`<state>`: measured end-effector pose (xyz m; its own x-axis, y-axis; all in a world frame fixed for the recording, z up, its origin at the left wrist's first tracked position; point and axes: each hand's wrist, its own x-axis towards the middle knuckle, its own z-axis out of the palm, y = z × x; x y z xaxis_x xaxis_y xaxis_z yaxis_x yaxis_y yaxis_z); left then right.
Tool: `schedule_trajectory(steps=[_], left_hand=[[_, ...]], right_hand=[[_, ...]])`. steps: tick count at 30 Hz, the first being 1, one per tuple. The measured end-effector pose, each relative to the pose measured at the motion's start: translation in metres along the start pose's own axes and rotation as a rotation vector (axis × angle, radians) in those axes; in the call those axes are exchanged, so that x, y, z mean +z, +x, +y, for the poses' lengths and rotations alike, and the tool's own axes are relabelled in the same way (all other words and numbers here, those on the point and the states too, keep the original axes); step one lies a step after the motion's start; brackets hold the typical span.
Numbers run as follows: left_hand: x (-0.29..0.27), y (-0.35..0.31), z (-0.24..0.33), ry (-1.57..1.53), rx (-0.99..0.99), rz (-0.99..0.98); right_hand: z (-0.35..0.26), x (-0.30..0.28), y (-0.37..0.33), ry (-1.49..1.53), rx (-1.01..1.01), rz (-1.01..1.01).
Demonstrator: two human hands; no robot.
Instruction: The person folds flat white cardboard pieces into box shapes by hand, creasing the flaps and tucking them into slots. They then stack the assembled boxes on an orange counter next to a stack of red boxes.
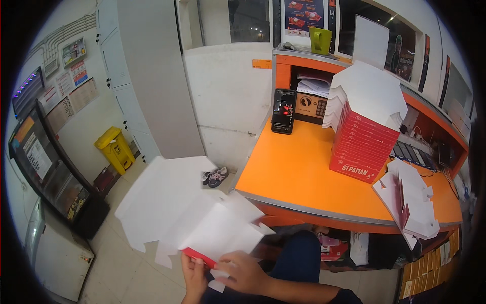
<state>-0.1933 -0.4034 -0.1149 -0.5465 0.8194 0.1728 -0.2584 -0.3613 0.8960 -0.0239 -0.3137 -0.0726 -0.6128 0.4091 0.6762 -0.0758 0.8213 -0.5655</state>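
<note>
A partly folded cardboard box blank (169, 195), white inside and red outside, is held over my lap, its wide lid panel reaching to the left. My left hand (194, 277) grips its near edge beside a turned-up red flap (200, 257), thumb against the card. Just right of it, my right hand (244, 273) has its fingers bent onto the same edge, at the flap's right end. Part of those fingers is hidden or slightly blurred.
An orange counter (288, 167) holds a tall stack of red boxes (362, 144) with open white lids. More flat box blanks (412, 200) overhang its right front edge. A phone (283, 111) stands upright near a small safe (310, 105). Shoes (217, 177) lie on the floor.
</note>
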Motion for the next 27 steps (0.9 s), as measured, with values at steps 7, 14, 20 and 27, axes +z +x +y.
schedule_trajectory(steps=[7, 14, 20, 27], left_hand=[[0.009, 0.01, 0.012, -0.14, -0.008, 0.161], [0.008, -0.006, 0.003, 0.051, 0.029, 0.103], [0.006, -0.015, -0.003, 0.321, 0.158, 0.036], [0.013, -0.014, 0.017, 0.36, 0.068, -0.025]], right_hand=[[0.008, 0.01, -0.012, -0.117, -0.224, -0.131], [0.008, 0.004, 0.002, -0.123, 0.138, 0.092], [0.003, 0.01, 0.003, -0.083, 0.168, 0.047], [0.004, 0.016, 0.001, 0.065, 0.235, 0.074]])
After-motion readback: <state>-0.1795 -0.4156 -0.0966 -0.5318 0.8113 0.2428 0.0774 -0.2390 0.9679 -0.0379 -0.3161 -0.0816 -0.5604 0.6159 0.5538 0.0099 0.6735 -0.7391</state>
